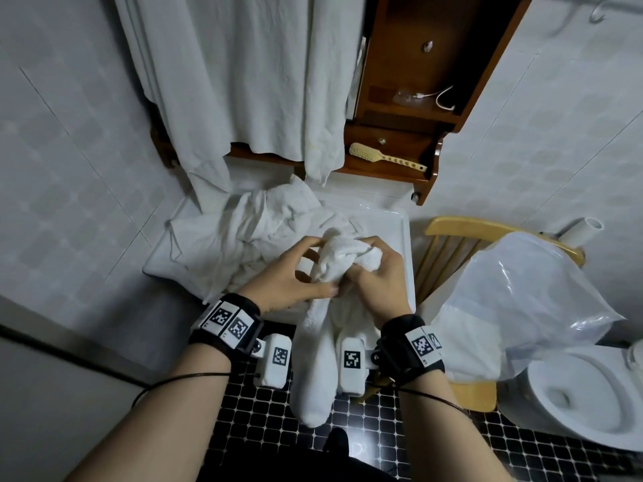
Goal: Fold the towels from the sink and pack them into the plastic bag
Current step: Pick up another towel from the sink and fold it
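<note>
Both hands over the near edge of the sink point(400, 234). Left hand point(290, 285) and right hand point(381, 285) both have fingers curled and clamped on one bunched white towel point(316, 370); its tail hangs down between the wrists toward the floor. Remaining towels point(250, 224) are piled in the sink, left and far. Plastic bag point(522, 290) sits open on the chair point(449, 227) to the right, toilet point(574, 394) just beside it.

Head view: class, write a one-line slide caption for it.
Left hand and right hand grip a white towel at the sink full of crumpled towels; a plastic bag sits on the chair.
</note>
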A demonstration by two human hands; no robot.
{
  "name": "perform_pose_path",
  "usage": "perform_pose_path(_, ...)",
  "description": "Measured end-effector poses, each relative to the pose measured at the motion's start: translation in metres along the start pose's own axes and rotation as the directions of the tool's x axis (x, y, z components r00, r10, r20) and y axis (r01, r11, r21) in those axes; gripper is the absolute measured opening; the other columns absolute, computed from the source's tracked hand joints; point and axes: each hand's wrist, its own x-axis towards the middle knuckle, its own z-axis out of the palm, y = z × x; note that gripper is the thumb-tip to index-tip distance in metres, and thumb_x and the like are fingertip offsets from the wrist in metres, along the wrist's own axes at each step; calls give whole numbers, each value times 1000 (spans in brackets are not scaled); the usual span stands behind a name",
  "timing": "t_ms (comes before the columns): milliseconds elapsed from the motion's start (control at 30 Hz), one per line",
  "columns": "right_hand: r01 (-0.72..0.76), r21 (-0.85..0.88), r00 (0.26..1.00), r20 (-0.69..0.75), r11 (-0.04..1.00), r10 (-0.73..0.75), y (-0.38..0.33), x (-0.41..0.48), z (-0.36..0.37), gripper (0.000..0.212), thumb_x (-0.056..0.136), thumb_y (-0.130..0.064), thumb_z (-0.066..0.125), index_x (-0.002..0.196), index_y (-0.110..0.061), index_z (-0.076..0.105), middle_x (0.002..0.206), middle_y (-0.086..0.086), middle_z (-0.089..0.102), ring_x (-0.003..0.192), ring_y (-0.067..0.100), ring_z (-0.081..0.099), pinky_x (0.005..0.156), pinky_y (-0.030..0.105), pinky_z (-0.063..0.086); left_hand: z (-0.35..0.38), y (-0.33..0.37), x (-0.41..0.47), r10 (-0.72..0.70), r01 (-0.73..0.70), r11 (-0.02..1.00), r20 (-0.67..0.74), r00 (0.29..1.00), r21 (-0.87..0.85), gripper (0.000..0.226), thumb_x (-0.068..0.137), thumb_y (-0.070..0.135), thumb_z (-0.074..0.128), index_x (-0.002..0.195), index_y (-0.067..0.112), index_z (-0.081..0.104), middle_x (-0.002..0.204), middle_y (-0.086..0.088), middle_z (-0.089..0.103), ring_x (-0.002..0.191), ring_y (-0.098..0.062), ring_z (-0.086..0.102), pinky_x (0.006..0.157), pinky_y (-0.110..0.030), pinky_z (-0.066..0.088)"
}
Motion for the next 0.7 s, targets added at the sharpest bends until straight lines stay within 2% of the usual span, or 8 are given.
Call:
perform_pose_path(33, 9, 20, 1000, 19, 1000, -9, 0, -1, -1, 29, 67, 7, 63, 92, -7, 70, 93, 15, 73, 89, 38, 71, 74, 63, 59, 1, 0, 0, 10, -10, 1000, 1, 1000, 19, 76, 81, 38, 91, 144, 37, 48, 136, 16, 59, 104, 13, 62, 77, -2, 46)
perform_pose_path(100, 9, 71, 997, 75, 997, -14, 3, -2, -3, 32, 68, 20, 59, 93, 1, 67, 95, 23, 71, 85, 44, 70, 66, 62, 60, 1, -1, 1, 13, -13, 1000, 7, 1000, 17, 82, 74, 52, 91, 141, 35, 47, 143, 21, 53, 111, 8, 62, 82, -9, 49)
perform_pose_path(200, -32, 171, 994, 109, 985, 13, -2, -9, -2, 28, 70, 23, 56, 92, 8, 64, 90, 32, 66, 69, 38, 67, 53, 45, 58, 2, -11, 3, 1, -1, 998, -3, 1000, -67, 97, 68, 70, 84, 145, 35, 38, 153, 15, 46, 134, -5, 54, 103, -31, 53)
perform_pose_path(300, 9, 159, 998, 64, 987, -20, 1, -6, 1, 21, 67, 14, 58, 86, 7, 65, 84, 28, 68, 72, 29, 66, 59, 36, 55, 1, -20, 5, 1, 0, 1000, 41, 999, -20, 82, 71, 76, 80, 137, 34, 54, 138, 12, 66, 130, -7, 60, 111, -43, 51)
perform_pose_path(433, 44, 109, 999, -2, 993, -44, 8, -2, 3, 22, 71, 12, 54, 85, 2, 68, 84, 24, 71, 76, 34, 66, 66, 47, 54, 0, -23, 7, -3, 1, 999, -55, 998, -33, 70, 74, 65, 85, 126, 21, 67, 121, 8, 73, 113, -6, 68, 96, -29, 54)
perform_pose_path(567, -30, 71, 968, -247, 997, 47, 10, 2, 1, 30, 77, 8, 54, 84, -12, 75, 82, 8, 76, 79, 19, 70, 71, 34, 56, -7, -53, 7, -95, 116, 984, -152, 984, 133, 57, 75, 63, 81, 90, 9, 69, 87, -14, 70, 75, -16, 65, 74, -45, 55)
perform_pose_path(633, -78, 142, 926, -357, 987, 125, 9, 6, -1, 38, 80, 10, 53, 81, -21, 76, 79, 1, 76, 77, 18, 70, 73, 34, 56, -10, -67, 5, -194, 204, 964, -69, 978, 170, 42, 81, 52, 80, 95, 14, 68, 86, -6, 72, 79, -16, 66, 82, -44, 55)
perform_pose_path(700, -65, 191, 899, -415, 980, 140, 5, 8, 0, 43, 79, 15, 53, 80, -22, 76, 79, 0, 75, 77, 18, 69, 74, 34, 56, -6, -77, 1, -284, 269, 938, 43, 958, 219, 34, 92, 43, 74, 118, 21, 66, 111, 4, 73, 102, -16, 68, 98, -40, 53)
